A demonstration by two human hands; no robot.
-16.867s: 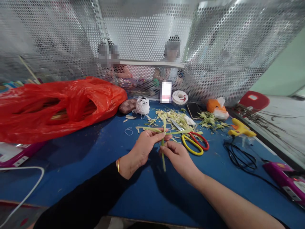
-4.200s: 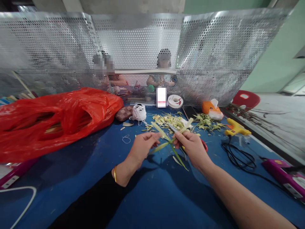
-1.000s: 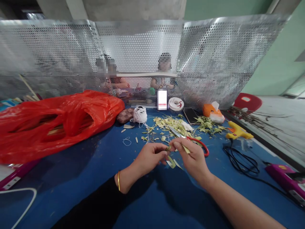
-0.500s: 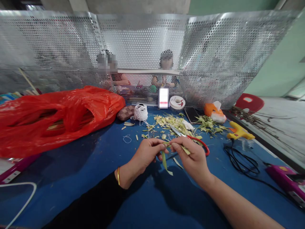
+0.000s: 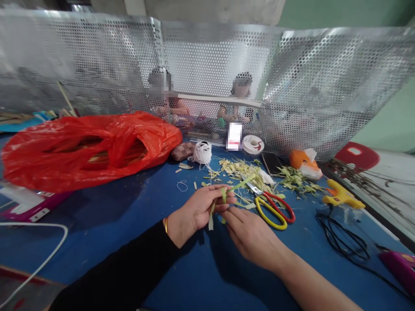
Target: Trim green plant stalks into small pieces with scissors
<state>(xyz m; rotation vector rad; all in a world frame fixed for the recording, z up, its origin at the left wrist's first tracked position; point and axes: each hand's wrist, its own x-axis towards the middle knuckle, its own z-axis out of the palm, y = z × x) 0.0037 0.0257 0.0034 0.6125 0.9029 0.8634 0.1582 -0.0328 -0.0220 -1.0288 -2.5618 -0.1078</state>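
My left hand [image 5: 191,216], with a gold bangle at the wrist, pinches narrow green leaf strips [image 5: 224,195] over the blue table. One strip loops across its fingers, one end points up to the right, and a paler end hangs below the thumb. Close beside it, my right hand [image 5: 254,235] has its fingers pressed together at the lower part of the strips; its fingertips are partly hidden. Just beyond the right hand lie scissors [image 5: 254,188] with one red and one yellow handle. Behind them is a heap of pale green leaf scraps [image 5: 236,167].
A red plastic bag [image 5: 94,151] fills the left, near white string [image 5: 202,153] and a checkered pouch [image 5: 182,151]. At the back are a ribbon spool [image 5: 253,144], phone [image 5: 271,163] and tissue pack [image 5: 304,162]. A yellow glue gun [image 5: 343,195] with black cable lies right. Two people sit beyond the perforated screen.
The view has shifted, so the table things appear further right. My right hand has moved lower, beneath the left fingers, uncovering the scissors' handles. The strip now loops over my left fingers.
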